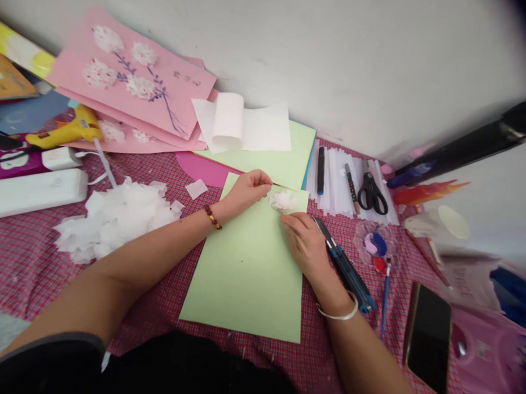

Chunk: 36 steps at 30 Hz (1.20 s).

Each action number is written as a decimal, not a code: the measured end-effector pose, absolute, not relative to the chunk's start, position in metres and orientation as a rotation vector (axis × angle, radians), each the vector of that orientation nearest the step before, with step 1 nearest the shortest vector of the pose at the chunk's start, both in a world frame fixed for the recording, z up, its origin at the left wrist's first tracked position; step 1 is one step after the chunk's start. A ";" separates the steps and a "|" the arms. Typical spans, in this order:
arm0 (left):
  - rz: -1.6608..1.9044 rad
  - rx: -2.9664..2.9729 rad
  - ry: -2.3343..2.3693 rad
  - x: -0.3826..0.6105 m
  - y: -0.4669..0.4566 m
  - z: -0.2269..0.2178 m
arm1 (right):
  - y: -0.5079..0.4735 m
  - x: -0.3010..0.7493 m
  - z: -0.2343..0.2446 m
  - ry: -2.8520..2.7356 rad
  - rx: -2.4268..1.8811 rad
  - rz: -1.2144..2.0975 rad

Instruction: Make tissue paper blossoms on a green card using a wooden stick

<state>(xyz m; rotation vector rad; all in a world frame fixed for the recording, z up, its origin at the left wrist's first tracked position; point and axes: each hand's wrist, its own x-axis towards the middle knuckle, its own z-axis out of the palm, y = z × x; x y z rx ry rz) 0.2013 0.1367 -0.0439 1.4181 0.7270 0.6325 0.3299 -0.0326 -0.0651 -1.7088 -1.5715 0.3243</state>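
A light green sheet of card [249, 273] lies on the red checked cloth in front of me. A small white tissue-paper flower [283, 201] sits near the sheet's top right corner. My left hand [247, 189] is curled, its fingertips pinching at the flower's left edge. My right hand [306, 241] lies on the sheet just below the flower, fingers together and pressing at its lower edge. A bead bracelet is on my left wrist and a silver bangle on my right.
A heap of white tissue scraps [113, 218] lies to the left, by a yellow glue gun [64, 133] and pink cards with flowers [131, 81]. Black scissors [371, 192], pens [320, 170], a paint palette [375, 245] and a phone [428, 336] are on the right.
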 end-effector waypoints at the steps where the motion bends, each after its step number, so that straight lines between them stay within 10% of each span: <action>1: 0.656 1.379 0.719 0.200 0.139 -0.040 | -0.033 0.330 -0.065 -1.510 -1.678 0.328; 13: 0.890 1.658 0.779 0.132 0.177 0.070 | -0.031 0.338 -0.068 -0.890 -1.546 0.594; 24: 0.156 2.268 0.563 0.148 0.132 -0.001 | -0.027 0.335 -0.072 -1.143 -1.643 0.518; 36: 0.209 2.562 0.814 0.198 0.118 -0.039 | -0.028 0.331 -0.062 -1.014 -1.612 0.501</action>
